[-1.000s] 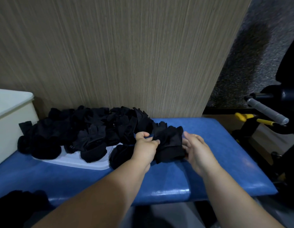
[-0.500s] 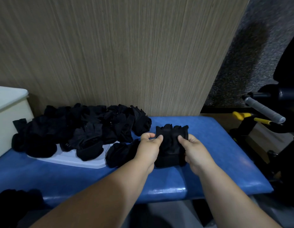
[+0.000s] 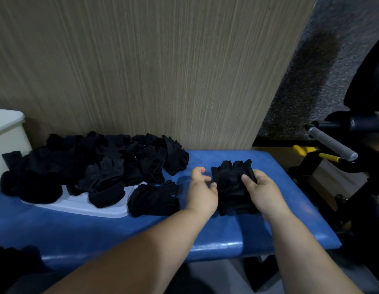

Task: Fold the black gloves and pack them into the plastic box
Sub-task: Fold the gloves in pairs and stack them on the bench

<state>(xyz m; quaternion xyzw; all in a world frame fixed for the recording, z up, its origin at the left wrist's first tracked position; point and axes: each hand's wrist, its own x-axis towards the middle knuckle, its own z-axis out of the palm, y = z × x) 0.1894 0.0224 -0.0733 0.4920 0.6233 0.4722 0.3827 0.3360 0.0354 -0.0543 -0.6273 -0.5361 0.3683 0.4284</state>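
A folded black glove (image 3: 233, 187) lies on the blue padded bench (image 3: 279, 209). My right hand (image 3: 261, 193) grips its right side, thumb on top. My left hand (image 3: 202, 187) sits just left of the glove with loosely curled fingers; the fingertips are at the glove's left edge and nothing is held. A pile of black gloves (image 3: 95, 164) covers the bench's left half, partly on a white lid (image 3: 78, 205). One loose glove (image 3: 154, 198) lies between the pile and my left hand. The white plastic box (image 3: 6, 141) stands at the far left; its inside is hidden.
A wood-grain panel (image 3: 163, 71) rises right behind the bench. To the right stands exercise equipment with a grey handle (image 3: 332, 145) and yellow grips (image 3: 311, 151). Dark fabric (image 3: 12, 259) lies at the lower left.
My left hand has come off the glove and drawn slightly left, while my right hand keeps its grip. The glove now rests lower on the bench.
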